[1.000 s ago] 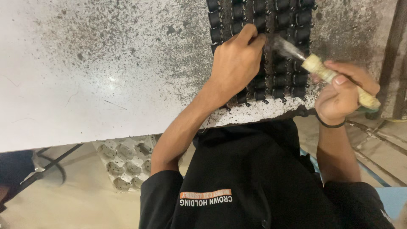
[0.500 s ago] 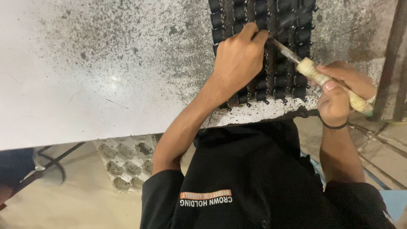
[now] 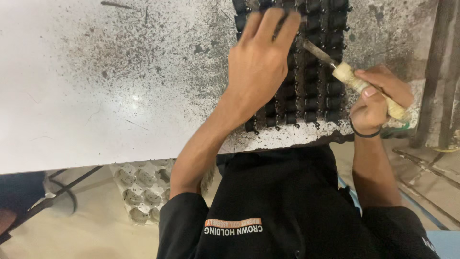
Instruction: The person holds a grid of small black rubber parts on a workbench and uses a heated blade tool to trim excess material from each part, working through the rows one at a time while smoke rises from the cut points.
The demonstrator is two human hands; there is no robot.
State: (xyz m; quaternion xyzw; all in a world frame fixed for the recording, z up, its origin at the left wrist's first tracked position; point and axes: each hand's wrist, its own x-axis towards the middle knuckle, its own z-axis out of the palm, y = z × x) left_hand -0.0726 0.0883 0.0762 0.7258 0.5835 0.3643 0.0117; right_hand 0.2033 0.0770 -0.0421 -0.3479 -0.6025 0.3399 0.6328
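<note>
Nearest the camera, at the bottom of the frame, is the person's black shirt; a moulded grey tray [image 3: 141, 192] sits on the floor at lower left, under the table edge.

Above it, at centre right, the right hand [image 3: 376, 98] is closed round the pale wrapped handle of a metal-tipped tool [image 3: 352, 79], whose tip points up-left into the rows of small black parts [image 3: 311, 86] laid on the speckled white table [image 3: 96, 96].

The left hand [image 3: 258, 64] lies over the rows at upper centre, fingers together and extended; it is blurred, so whether it pinches a part I cannot tell.

To do this well, it seems wise to keep the tool low and angled, steady the neighbouring parts with the left hand, and work one part at a time — a slip could scatter a row.
</note>
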